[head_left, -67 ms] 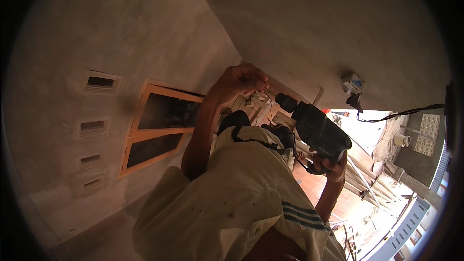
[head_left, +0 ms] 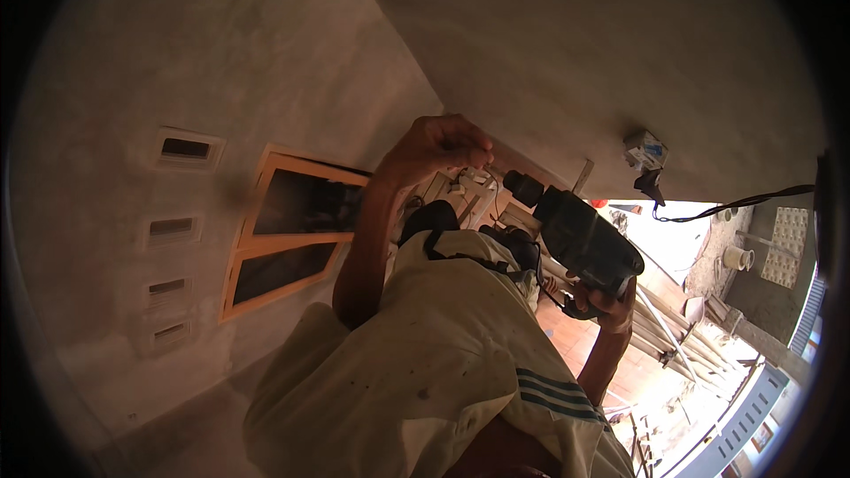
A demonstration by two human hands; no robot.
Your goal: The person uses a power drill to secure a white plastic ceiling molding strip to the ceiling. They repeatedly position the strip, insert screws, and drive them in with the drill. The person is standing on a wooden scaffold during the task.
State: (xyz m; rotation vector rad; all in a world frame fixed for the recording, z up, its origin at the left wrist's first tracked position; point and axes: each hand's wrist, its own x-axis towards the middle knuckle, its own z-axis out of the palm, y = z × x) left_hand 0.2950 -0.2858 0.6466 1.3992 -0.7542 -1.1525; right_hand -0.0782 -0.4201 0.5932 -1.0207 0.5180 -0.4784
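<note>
My right hand [head_left: 602,299] is wrapped round the grip of a dark power drill [head_left: 589,243]. The drill is tilted, its chuck [head_left: 524,187] pointing up and left toward my other hand. In front of the chuck, a short way apart from it, my left hand [head_left: 443,146] is raised with its fingertips pressed together. Anything between those fingertips is too small to make out. A dark cord [head_left: 542,279] runs near the drill's grip. Both arms reach out past my pale, spotted shirt [head_left: 425,327].
A small white box [head_left: 646,150] sits on the plastered surface at upper right, with a black cable [head_left: 735,207] leading right. At left the wall has an orange-framed window [head_left: 288,237] and several vents [head_left: 185,149]. Long poles [head_left: 673,332] lie below right, near a white bucket [head_left: 735,258].
</note>
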